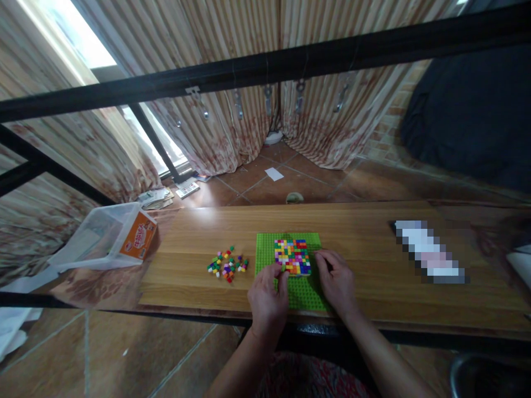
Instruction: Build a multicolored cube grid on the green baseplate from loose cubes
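A green studded baseplate (pixel 307 296) lies on the wooden table. On it sits a multicoloured block of small toy bricks (pixel 292 255), packed tightly into a rough square. My left hand (pixel 267 298) is at the lower left corner of that square, thumb and forefinger pinched on what looks like a small toy brick, mostly hidden by the fingertips. Curled at the baseplate's right edge is my right hand (pixel 337 281), its thumb and fingertips drawn together; whatever may be between them does not show. A scattered pile of loose toy bricks (pixel 227 264) lies left of the baseplate.
A clear plastic box (pixel 103 235) with an orange label stands left of the wooden table (pixel 381 298). A pixelated flat object (pixel 429 251) lies on the right. A black metal bar (pixel 265 69) crosses above the far side, with small clips hanging from it and curtains behind.
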`<state>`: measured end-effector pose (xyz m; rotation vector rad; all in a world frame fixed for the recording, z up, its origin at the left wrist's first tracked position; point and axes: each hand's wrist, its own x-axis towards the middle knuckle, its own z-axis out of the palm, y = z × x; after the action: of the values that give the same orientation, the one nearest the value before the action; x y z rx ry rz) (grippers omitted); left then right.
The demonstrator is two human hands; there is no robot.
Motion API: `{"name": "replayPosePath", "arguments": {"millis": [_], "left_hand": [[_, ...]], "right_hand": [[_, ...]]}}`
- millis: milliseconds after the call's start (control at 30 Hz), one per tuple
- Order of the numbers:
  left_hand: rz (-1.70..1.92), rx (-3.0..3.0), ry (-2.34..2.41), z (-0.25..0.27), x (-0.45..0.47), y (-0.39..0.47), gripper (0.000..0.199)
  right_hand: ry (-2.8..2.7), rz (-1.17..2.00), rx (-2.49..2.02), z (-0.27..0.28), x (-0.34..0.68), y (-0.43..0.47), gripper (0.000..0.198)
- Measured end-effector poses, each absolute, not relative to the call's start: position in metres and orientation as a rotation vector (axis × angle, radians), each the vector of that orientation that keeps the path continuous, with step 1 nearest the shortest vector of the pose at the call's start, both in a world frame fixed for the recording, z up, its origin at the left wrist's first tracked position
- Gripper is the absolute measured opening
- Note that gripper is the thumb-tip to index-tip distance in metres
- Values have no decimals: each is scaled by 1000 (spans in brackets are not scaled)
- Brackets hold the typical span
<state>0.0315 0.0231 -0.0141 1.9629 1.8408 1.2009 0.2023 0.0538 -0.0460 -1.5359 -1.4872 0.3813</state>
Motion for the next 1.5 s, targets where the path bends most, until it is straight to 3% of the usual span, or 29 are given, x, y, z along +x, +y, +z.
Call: {"name": "replayPosePath", "arguments": {"millis": [1067,1167,1367,1500], "left_hand": [[1260,1965,1650,-14,24,22,11],[1255,1945,1661,-15,25,22,11],[1254,1949,1677,-14,26,22,11],[1278,1957,1651,-15,26,22,12]], "right_hand": [[-1415,443,-1531,-45,203,54,26],[-1343,563,-1550,-36,196,53,34],[-1383,739,-1551,-9,160,43,70],[-1377,746,-1532,-11,147,39,73]]}}
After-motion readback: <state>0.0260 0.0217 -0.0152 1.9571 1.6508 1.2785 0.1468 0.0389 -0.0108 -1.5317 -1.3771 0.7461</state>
